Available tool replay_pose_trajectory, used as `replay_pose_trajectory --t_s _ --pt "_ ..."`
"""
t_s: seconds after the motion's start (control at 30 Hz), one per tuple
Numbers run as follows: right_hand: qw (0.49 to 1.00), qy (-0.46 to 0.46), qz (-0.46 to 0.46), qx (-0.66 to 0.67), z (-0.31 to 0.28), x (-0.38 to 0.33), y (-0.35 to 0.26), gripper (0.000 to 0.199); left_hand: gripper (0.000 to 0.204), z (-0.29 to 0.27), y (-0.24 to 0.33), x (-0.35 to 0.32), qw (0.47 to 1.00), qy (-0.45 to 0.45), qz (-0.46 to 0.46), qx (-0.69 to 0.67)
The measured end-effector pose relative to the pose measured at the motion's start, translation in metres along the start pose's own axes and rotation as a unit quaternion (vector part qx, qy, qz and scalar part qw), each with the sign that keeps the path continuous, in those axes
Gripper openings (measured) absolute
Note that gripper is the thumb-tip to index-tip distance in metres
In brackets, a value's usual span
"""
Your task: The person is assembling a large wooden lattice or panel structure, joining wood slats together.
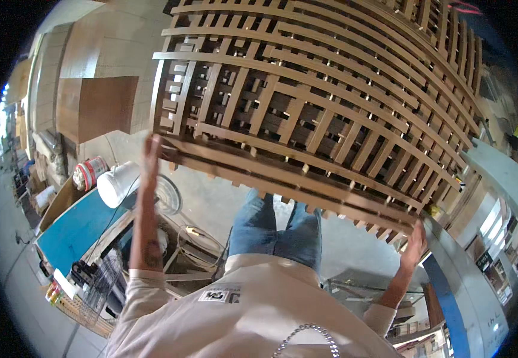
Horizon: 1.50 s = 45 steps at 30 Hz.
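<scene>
Head view, item by item.

1. Wooden lattice frame (pixel 306 179), long and flat, made of two rails with short cross-pieces. It is held up at both ends, in front of the person and above their knees, with its far long edge against or just before the stack; which of the two cannot be told.

2. Left hand (pixel 150 156): raised, palm set flat against the left end of the frame, fingers stretched upward. The grip reads as a pressing hold rather than a closed fist; whether the thumb wraps behind the wood is hidden.

3. Right hand (pixel 415 241): raised, fingers curled about the right end of the frame from below. The grip is closed on the wood, as far as shows.

4. Stack of lattice frames (pixel 324 77): many like pieces piled in layers, filling the upper middle of the view.

5. Surroundings: white bucket (pixel 117 184) and a fan (pixel 166 194) by the left forearm; blue board (pixel 77 230) lower left; brown panels (pixel 94 104) standing at upper left; concrete floor (pixel 223 203) under the person's legs.

6. Progress, as judged: the frame is lifted clear of the floor and carried by both hands, so the pick-up is done. It is not lying settled on the stack. Whether it is going onto the pile or coming off it cannot be told from this view; either way, the setting-down remains.
</scene>
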State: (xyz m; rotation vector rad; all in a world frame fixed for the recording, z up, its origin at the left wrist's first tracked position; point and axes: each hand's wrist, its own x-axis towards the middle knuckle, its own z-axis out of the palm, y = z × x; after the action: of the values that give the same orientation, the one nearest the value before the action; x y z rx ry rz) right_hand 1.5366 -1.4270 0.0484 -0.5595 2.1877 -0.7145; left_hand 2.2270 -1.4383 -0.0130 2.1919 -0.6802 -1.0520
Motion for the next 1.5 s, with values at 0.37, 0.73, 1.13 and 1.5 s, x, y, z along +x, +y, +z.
replay_pose_trajectory --t_s 0.37,0.73,1.13,1.5 --pt "0.997 -0.067 0.039 -0.005 -0.086 0.071 0.099 0.064 0.069 0.091 -0.005 -0.093 0.996 -0.013 -0.019 0.084" --pt "0.996 -0.052 0.019 -0.063 -0.067 0.073 0.098 0.077 0.065 0.099 -0.015 -0.084 0.996 0.001 0.032 0.086" --pt "0.992 -0.003 0.006 -0.123 -0.048 0.065 0.087 0.073 0.058 0.090 -0.033 -0.068 0.996 0.021 0.043 0.073" --pt "0.998 -0.015 0.023 -0.064 -0.055 0.090 0.111 0.067 0.066 0.083 -0.026 -0.061 0.999 -0.031 0.033 0.015"
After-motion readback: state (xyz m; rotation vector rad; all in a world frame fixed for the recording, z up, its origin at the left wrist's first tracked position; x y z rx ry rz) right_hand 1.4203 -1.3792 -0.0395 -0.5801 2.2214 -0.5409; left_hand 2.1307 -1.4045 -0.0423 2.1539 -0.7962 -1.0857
